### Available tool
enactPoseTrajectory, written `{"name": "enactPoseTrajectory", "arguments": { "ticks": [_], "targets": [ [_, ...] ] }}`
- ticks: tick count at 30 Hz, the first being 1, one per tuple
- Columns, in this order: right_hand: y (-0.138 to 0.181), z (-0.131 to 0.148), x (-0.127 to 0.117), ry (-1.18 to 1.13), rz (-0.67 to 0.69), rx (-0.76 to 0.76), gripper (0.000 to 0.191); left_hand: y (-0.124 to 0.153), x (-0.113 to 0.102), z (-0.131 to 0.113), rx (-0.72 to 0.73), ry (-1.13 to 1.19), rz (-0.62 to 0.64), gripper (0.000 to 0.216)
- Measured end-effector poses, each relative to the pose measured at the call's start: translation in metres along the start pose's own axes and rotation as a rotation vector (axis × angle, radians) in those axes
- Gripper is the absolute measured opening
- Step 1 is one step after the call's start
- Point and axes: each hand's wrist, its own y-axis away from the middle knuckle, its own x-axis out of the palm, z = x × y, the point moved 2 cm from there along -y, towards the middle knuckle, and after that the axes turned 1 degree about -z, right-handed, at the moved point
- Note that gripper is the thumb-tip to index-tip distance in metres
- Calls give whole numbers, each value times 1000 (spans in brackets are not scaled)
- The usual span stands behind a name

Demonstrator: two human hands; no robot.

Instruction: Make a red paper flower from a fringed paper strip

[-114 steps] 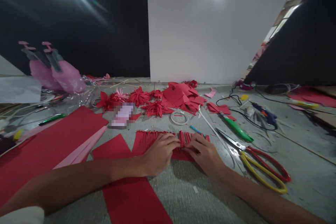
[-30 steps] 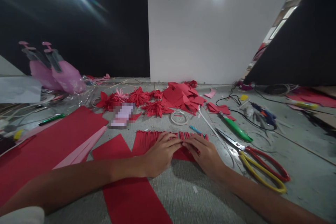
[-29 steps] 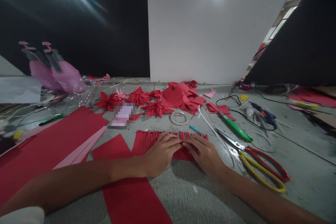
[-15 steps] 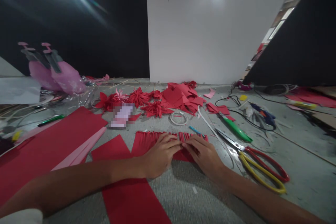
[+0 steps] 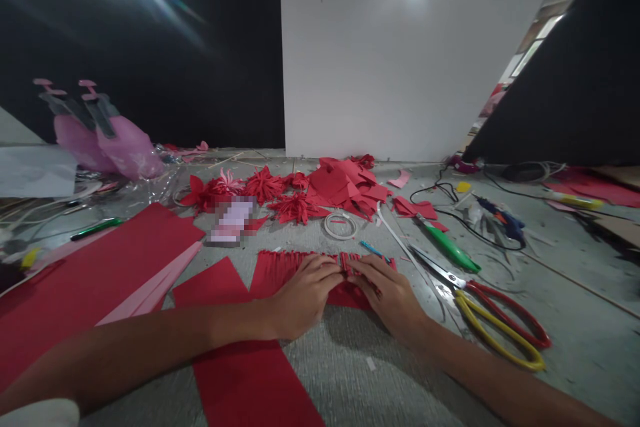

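Note:
A red paper strip (image 5: 277,271) lies flat, its far edge cut into a fine fringe. My left hand (image 5: 305,297) rests on the middle of this paper, fingers bent and drawn together at the fringe. Close beside it, my right hand (image 5: 393,290) has its thumb and fingers pinched at the fringe on the right part. The fingertips of both hands nearly meet, and partly hide the thin strips between them. Under my left forearm lie plain red paper pieces (image 5: 260,380). Just beyond my right hand is a thin blue pen-like stick (image 5: 373,250).
Scissors (image 5: 453,280) with red and yellow handles and a green-handled tool (image 5: 450,247) lie to the right. A white tape roll (image 5: 341,226), red paper flowers (image 5: 297,205) and a pile of red cut pieces (image 5: 343,183) sit beyond. Large red sheets (image 5: 125,260) lie left.
My fingertips have parted slightly at the fringe, with the right fingers shifted a little. The paper and everything around it stay in place.

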Motion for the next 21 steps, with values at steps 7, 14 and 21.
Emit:
{"name": "enactPoseTrajectory", "arguments": {
  "ticks": [7,14,21],
  "targets": [
    [-2,3,-1,-19,13,-23,25,1,1,1,9,2,13,43],
    [-3,7,-3,-37,18,-11,16,0,-1,-1,13,-7,-3,39],
    [-6,11,-5,-43,16,-13,16,-2,-5,-3,-18,39,-7,38]
  ]
}}
